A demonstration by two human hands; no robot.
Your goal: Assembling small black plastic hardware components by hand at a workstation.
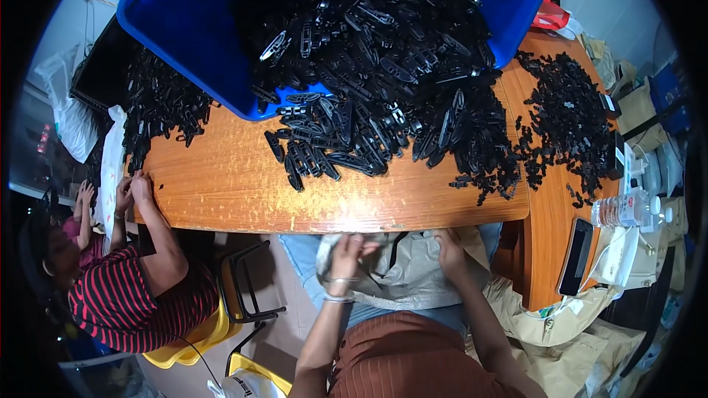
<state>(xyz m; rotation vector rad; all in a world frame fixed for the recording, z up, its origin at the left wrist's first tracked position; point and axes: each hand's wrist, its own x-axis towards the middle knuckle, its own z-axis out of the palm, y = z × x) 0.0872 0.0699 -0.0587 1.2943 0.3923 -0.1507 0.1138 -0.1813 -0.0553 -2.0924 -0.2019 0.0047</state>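
A pale woven sack [414, 269] lies open across my lap, just below the front edge of the table. My left hand [349, 256], with bangles at the wrist, is over the sack's left part; its fingers are blurred, so what they hold does not show. At the sack's right side my right hand [448, 252] is closed on the cloth near the table edge. Between the hands a dark strip [397, 248] runs down the sack. Ahead, a heap of long black plastic clips [346, 129] spills onto the wooden table [221, 191].
A tipped blue bin [184, 37] full of black clips stands at the back. Small black parts [568, 118] cover the table's right side, near a phone [574, 256] and plastic bottles [627, 210]. On the left, a person in a striped shirt [122, 298] works beside a folding chair [251, 280].
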